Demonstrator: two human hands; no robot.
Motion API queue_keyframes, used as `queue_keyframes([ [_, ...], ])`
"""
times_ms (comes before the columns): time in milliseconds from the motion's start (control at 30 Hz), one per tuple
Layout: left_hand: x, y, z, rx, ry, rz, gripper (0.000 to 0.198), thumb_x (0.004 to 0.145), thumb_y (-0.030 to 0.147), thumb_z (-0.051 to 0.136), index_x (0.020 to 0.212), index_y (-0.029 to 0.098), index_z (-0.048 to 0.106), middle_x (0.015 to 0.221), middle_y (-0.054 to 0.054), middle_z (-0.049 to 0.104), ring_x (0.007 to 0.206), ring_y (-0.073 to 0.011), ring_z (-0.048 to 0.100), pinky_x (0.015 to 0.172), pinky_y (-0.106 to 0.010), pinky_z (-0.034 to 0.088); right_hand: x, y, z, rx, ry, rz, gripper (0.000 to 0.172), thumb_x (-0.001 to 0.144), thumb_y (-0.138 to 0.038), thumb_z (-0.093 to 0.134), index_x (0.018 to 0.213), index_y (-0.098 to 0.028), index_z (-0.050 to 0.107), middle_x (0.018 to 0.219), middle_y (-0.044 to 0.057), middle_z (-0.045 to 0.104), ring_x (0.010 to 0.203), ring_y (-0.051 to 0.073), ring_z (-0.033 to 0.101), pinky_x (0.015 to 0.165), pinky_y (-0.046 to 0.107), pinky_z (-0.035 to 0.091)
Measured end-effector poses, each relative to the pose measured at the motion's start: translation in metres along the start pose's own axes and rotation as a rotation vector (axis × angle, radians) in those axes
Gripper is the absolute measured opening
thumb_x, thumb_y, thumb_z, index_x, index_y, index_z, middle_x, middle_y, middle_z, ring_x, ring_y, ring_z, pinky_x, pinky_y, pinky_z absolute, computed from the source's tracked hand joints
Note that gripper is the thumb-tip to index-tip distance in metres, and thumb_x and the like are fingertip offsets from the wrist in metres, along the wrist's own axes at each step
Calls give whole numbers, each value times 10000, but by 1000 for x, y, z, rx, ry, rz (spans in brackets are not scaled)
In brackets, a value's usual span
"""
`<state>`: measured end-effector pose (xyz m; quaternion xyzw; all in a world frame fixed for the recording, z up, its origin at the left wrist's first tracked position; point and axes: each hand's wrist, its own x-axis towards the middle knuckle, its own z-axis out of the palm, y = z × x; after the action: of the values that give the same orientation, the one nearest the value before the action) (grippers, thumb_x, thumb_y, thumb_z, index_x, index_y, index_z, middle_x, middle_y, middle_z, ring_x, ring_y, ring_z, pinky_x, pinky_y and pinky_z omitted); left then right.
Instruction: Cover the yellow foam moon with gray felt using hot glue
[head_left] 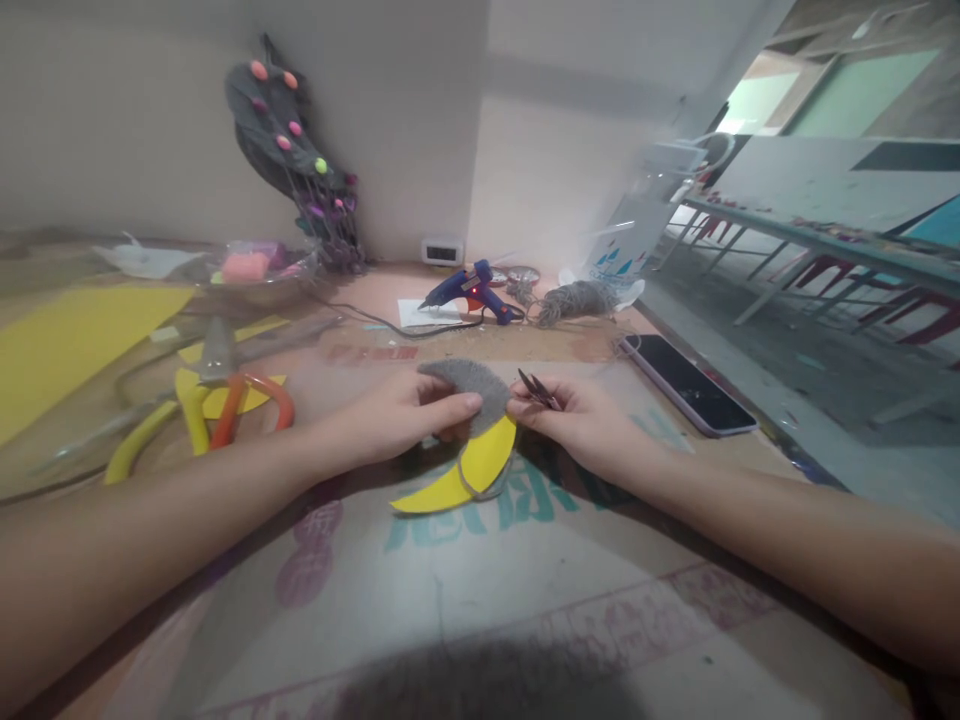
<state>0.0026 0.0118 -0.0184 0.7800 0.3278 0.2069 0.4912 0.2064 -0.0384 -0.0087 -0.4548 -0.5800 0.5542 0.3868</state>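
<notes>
A yellow crescent (489, 452), its upper part covered with grey yarn, is held over the table in front of me. My left hand (420, 405) pinches the grey-covered part, thumb on top. At the crescent's right edge, my right hand (566, 410) has its fingertips closed, touching the edge. Small dark scissors (537, 390) are tucked in that same hand, blades pointing up and left. A loop of grey yarn (491, 492) hangs round the bare yellow lower part. The fingers under the crescent are hidden.
A blue glue gun (465, 288) with a lit red light stands behind. Grey yarn (581, 300) lies at back right, a phone (688, 385) to the right. Orange-handled scissors (251, 405) and yellow sheet (82, 340) lie left. A grey crescent with pompoms (281, 135) leans on the wall.
</notes>
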Motion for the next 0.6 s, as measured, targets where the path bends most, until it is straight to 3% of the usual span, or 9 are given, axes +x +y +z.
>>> queue_keyframes([
  [200,-2,4,1,14,40,-55,426,832,539,487,667,152,560,641,-16,557,578,-121,496,542,-256,391,1,4,-1,45,-76,-52,201,766,-328,658,769,-144,578,622,-56,486,533,50,418,519,205,338],
  [367,-1,9,-1,102,86,-50,406,834,498,479,619,160,547,584,4,538,533,-110,475,496,-232,362,-1,2,-1,22,2,-21,235,753,-363,661,755,-149,563,612,-52,489,523,58,429,494,204,341],
  [500,-2,8,0,191,115,-28,391,809,494,499,615,161,563,572,9,543,515,-109,470,459,-220,332,0,0,1,-92,5,36,204,761,-331,643,720,-155,550,565,-61,477,496,59,430,494,202,359],
  [600,-4,5,1,266,142,-70,383,763,522,538,663,160,611,579,6,560,524,-121,486,447,-220,319,0,3,3,-265,3,-16,206,806,-352,588,744,-157,567,606,-38,506,552,79,475,534,214,390],
])
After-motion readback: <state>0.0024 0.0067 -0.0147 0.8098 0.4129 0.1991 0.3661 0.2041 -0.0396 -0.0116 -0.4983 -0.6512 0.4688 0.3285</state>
